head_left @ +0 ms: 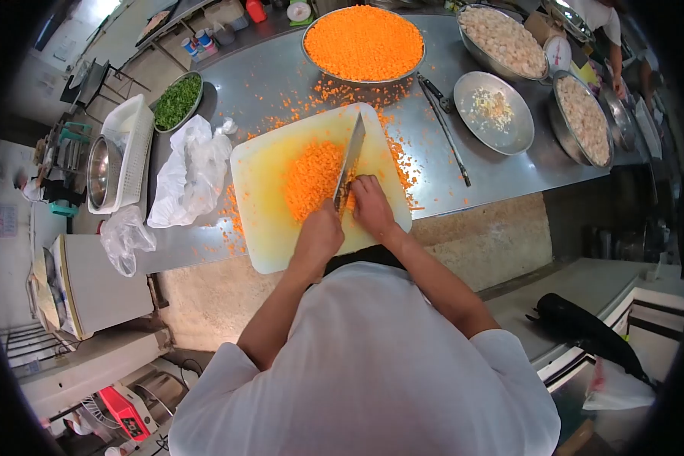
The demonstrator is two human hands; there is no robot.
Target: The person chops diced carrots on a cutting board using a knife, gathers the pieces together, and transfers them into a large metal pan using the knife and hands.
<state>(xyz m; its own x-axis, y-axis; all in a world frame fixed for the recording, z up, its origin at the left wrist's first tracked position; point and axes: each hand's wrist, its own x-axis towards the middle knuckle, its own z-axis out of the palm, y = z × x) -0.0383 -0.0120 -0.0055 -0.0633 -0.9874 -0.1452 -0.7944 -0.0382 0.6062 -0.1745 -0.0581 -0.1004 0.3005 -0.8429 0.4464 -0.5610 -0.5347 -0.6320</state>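
The left hand [318, 237] is closed in a fist around the handle of a knife [349, 157], its blade pointing toward the counter's far edge; the right hand [372, 205] is partly curled, fingertips down close beside the blade, though whether it grips a piece cannot be told. Both are over a pale cutting board [270, 237] at the middle of the counter's near edge. The chopped orange pieces [310, 181] lie heaped on the board, left of the blade, with scattered bits beyond it on the counter [444, 182]. By the far edge stands a bowl [422, 62] mounded with finer orange bits. A white plastic bag [190, 178] and a bowl of chopped greens [176, 100] sit near the left edge; toward the right edge are a dark rod [447, 133], a shallow metal dish [508, 141] and two bowls of pale chunks.
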